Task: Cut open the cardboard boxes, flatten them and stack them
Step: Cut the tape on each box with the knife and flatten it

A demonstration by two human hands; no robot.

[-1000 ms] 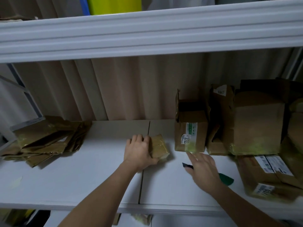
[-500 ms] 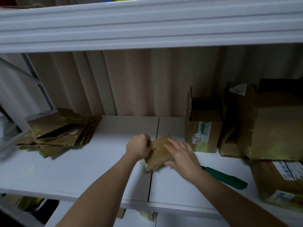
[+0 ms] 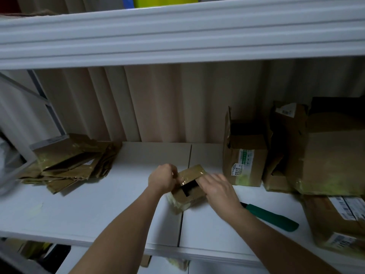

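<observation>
1. On the white shelf, at the near centre, both hands work a small taped box. The left hand has its grip curled round the tape or flap at the box's 9 o'clock edge. The right hand lies over the 3 o'clock side with fingers fairly straight, pressing rather than clasping.
2. A dark slot shows in the top of this small box, so I judge it already cut and now being pulled open. It is not yet flat. What is inside cannot be made out.
3. Just beside the right forearm, at 4 o'clock from the small box, a green-handled knife lies on the shelf, in nobody's grip.
4. At the near 3 o'clock edge, a labelled box lies on the shelf, apparently uncut.
5. Farther back at 9 o'clock sits the stack of flattened boxes, several pieces loosely piled, well apart from the hands. That part of the job looks done.
6. Farther back at 2 o'clock stand more boxes: an open upright box with a label, and behind it a cluster of larger boxes. The upright one shows a dark interior; its contents cannot be seen. These remain to be flattened, so the task seems roughly midway.
</observation>
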